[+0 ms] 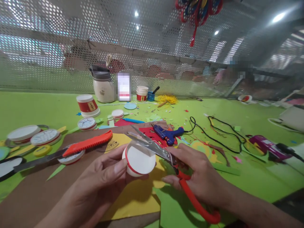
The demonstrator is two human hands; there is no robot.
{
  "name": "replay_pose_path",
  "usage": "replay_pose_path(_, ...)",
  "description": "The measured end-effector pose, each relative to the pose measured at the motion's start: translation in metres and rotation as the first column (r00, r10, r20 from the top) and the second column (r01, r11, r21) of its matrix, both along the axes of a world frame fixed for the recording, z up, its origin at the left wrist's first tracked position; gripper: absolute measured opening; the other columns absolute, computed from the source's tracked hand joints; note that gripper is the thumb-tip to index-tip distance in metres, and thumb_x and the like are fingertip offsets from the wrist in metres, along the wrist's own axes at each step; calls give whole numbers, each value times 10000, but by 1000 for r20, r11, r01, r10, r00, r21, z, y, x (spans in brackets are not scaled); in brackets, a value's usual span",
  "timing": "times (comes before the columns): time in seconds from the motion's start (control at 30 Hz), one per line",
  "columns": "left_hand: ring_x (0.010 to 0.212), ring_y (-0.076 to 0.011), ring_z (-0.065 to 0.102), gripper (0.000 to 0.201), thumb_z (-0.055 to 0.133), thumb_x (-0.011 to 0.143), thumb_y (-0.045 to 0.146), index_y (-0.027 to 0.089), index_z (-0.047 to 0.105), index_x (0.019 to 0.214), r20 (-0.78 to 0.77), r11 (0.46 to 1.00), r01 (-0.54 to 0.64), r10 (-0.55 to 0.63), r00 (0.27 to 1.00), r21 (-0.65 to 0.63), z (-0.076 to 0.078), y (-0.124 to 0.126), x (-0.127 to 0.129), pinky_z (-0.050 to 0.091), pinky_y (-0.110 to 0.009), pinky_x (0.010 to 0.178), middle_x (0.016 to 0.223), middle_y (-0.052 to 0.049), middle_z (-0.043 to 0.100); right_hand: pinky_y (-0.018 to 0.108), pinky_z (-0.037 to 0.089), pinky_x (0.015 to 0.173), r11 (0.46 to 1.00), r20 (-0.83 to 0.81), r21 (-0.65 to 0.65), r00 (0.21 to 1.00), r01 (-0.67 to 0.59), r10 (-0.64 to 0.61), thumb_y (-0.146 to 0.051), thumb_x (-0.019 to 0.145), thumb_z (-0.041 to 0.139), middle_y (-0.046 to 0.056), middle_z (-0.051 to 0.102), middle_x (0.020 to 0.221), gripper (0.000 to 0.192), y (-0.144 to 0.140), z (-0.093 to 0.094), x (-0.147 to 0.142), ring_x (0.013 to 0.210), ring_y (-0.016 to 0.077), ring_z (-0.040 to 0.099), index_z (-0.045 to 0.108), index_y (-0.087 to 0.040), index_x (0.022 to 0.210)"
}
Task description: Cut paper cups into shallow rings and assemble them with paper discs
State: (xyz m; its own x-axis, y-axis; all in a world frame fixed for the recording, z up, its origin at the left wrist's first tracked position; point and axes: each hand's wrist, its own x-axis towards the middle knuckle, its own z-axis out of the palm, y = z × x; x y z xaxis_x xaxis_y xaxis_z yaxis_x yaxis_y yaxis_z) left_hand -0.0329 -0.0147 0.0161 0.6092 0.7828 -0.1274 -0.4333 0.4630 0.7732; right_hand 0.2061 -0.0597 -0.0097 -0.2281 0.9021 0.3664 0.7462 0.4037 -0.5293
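Between the thumb and fingers of my left hand [102, 177] is a shallow white paper cup piece [141, 161] with a red band, its round opening turned toward me. My right hand [197, 172] grips a pair of scissors [163, 152] with red-orange handles. The blades are parted and lie across the cup piece's upper rim; whether they touch it I cannot tell. Below both hands are sheets of yellow paper [133, 204], green paper [180, 209] and brown card [45, 196]. An orange utility knife [87, 144] lies left of the cup piece.
A blue glue gun [167, 134] lies beyond the scissors, its black cord [223, 141] running right toward a purple device [269, 147]. White lids [45, 136] are at left. Further back stand a red-and-white paper cup [87, 104], a jug [103, 88] and stacked cups [142, 94].
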Motion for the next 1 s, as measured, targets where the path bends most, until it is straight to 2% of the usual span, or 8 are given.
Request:
replay_pose_path(0.17, 861, -196, 673, 302, 687, 818, 216, 272, 743, 1110, 17, 1000, -1, 1, 1000, -1, -1, 1, 0, 524, -283, 818, 1030, -34, 759, 355, 479, 680, 1000, -2, 12, 1000, -5, 5, -485, 806, 705, 44, 596, 851, 493, -2, 4, 0, 766, 206, 560, 622, -200, 1200)
replay_pose_path(0.27, 876, -212, 673, 294, 665, 834, 200, 275, 745, 1107, 16, 999, -25, 25, 1000, -23, 0, 0, -2, 531, -311, 818, 1050, -42, 756, 341, 463, 662, 999, -8, 38, 1000, -26, 27, -473, 815, 702, 43, 594, 841, 487, -1, 4, 0, 749, 196, 549, 622, -183, 1197)
replay_pose_path(0.47, 881, -232, 664, 275, 693, 813, 240, 195, 759, 1077, 7, 994, -97, 98, 995, -52, 1, -3, -5, 549, -332, 793, 1031, -73, 756, 336, 441, 635, 998, 20, 53, 999, -41, 40, -464, 811, 708, 42, 580, 797, 495, 0, 1, -1, 714, 195, 523, 629, -155, 1189)
replay_pose_path(0.63, 832, -242, 686, 289, 721, 785, 271, 227, 765, 1067, 12, 995, -92, 92, 996, -28, 0, -4, -2, 577, -334, 734, 1026, -62, 760, 345, 457, 649, 999, 26, 25, 999, -48, 48, -443, 817, 704, 52, 584, 827, 490, 0, 4, -1, 730, 200, 533, 619, -162, 1208)
replay_pose_path(0.87, 801, -222, 705, 290, 742, 753, 255, 239, 776, 1041, 4, 993, -106, 107, 994, -58, -6, -5, 1, 589, -326, 790, 968, -39, 775, 353, 475, 680, 999, 30, 20, 999, -32, 31, -455, 811, 707, 60, 583, 876, 530, -1, 4, 1, 782, 213, 555, 597, -190, 1256)
replay_pose_path(1.0, 904, -266, 701, 335, 741, 756, 286, 267, 756, 1091, -24, 987, -119, 117, 993, -108, -8, -5, -3, 584, -384, 824, 1083, -53, 752, 327, 463, 659, 997, 15, 59, 999, -51, 51, -447, 812, 714, 43, 589, 852, 519, -1, 2, 2, 747, 190, 546, 593, -194, 1249)
